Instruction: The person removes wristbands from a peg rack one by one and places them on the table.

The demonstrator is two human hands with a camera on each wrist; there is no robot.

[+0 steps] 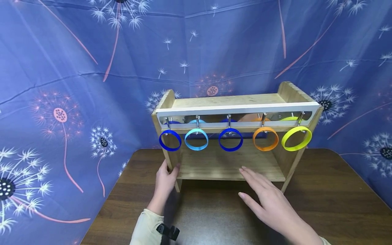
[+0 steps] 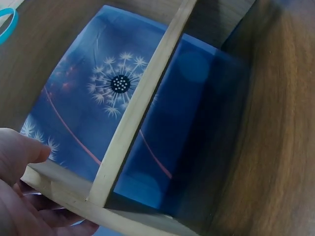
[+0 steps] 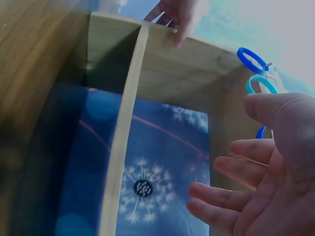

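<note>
Gripping the wooden shelf (image 1: 229, 99) by its left side panel (image 1: 175, 157): left hand (image 1: 165, 178) | right hand (image 1: 271, 201): fingers extended, thumb apart, before lower board (image 1: 211, 167) | shelf: upright on brown worktop (image 1: 337, 194) | five coloured rings (image 1: 231, 149): hanging from front hooks (image 1: 229, 119)

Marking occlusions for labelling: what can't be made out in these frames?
Head: most fingers of the left hand, hidden behind the shelf side panel.
Head: right sleeve, mostly cut off by the bottom edge.
Left wrist: light-blue ring, cut off by the left edge.
Right wrist: second dark-blue ring, mostly hidden behind the right hand.
</note>
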